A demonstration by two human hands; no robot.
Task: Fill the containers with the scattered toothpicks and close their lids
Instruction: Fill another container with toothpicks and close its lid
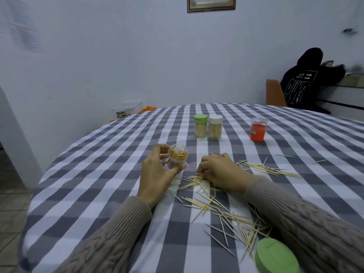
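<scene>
a clear open container (177,155), well filled with toothpicks, is gripped by the left hand (157,172), with the fingers curled round its far side and the thumb pressed against its near side; it is held tilted, its mouth turned toward the camera, just above the checked tablecloth (98,174). the right hand (220,170) is laid knuckles up on the cloth beside it, its fingers curled down into the near end of the scattered toothpicks (222,211); a few sticks appear to be pinched under the fingertips, though the grip itself is hidden by the knuckles. both arms are covered by beige knitted sleeves.

the loose toothpicks are spread over the cloth from under the right hand down toward the near right edge, with a further band lying to the right of that hand and a few single sticks farther right. a green lid (276,257) is seen lying at the near right, touching the end of the pile.

farther back on the table, two filled containers are stood side by side, just touching: one with a green cap (200,126) and one with a white cap (215,127). well to their right a clear container with an orange-red inside (258,130) is stood apart.
</scene>
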